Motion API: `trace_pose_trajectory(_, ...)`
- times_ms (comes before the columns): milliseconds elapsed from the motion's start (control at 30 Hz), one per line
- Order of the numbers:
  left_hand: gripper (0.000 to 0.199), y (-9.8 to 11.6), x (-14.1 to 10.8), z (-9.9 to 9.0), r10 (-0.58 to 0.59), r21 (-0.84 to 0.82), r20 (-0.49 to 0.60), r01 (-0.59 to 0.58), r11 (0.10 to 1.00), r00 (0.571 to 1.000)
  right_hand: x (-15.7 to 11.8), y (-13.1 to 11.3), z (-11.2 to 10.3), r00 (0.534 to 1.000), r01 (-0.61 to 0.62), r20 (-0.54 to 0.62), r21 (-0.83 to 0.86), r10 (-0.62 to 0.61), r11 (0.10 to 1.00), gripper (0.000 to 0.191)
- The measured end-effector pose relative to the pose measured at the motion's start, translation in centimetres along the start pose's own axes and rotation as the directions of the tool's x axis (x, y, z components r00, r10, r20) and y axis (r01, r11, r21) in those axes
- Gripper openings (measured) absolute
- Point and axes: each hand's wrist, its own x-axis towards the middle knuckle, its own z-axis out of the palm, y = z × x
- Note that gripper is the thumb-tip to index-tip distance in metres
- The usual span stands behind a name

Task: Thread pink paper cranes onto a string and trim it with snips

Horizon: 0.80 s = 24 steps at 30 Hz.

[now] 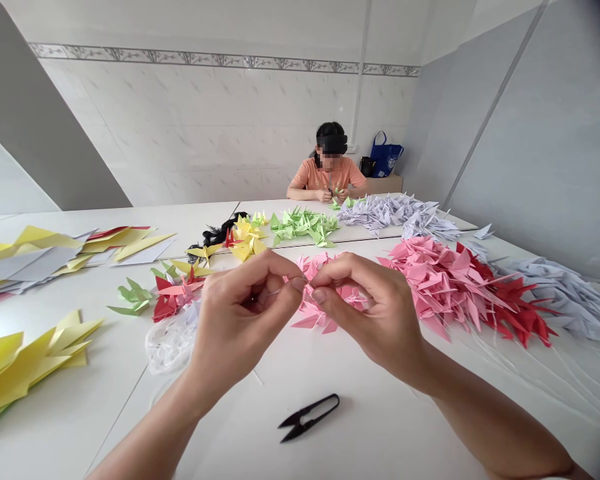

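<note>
Above the middle of the table, my left hand (247, 310) pinches a thin white thread (275, 292) between thumb and forefinger. Its fingertips almost meet those of my right hand (375, 307), also closed in a pinch at the same fine strand; the exact spot between them is too small to make out. Pink paper cranes (320, 317) lie on the table behind my hands, partly hidden by them. Below, black thread snips (310, 417) rest on the white tabletop (230, 440). Beside my left wrist is a tangle of clear white thread (167, 343).
Right: heaps of pink (440, 283), red (523, 310) and pale grey cranes (565, 297) with trailing threads. Left: yellow paper sheets (25, 363). Farther back: green cranes (303, 225), yellow cranes (247, 237) and black thread (223, 232). Across the table sits a person (325, 173) handling something small.
</note>
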Motion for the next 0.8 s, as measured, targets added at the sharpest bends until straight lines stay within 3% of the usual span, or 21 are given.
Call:
trace_pose_trajectory(267,0.017,-0.15,-0.01,-0.01,0.007,-0.012,-0.004,-0.007,1.000,1.000,0.05,-0.04,0.01,1.000,0.010,0.008,-0.020,-0.010,1.000,0.006)
trace_pose_trajectory(533,0.016,-0.87,0.13,-0.42,0.052,-0.014,0.062,-0.051,0.999,0.997,0.06,0.06,-0.27,0.999,-0.012,0.052,-0.039,0.014,0.999,0.005)
trace_pose_trajectory(800,0.017,-0.12,0.00,0.20,-0.119,-0.127,0.038,0.123,0.984,0.992,-0.17,0.18,-0.20,0.999,-0.037,0.021,0.013,0.036,0.999,0.010)
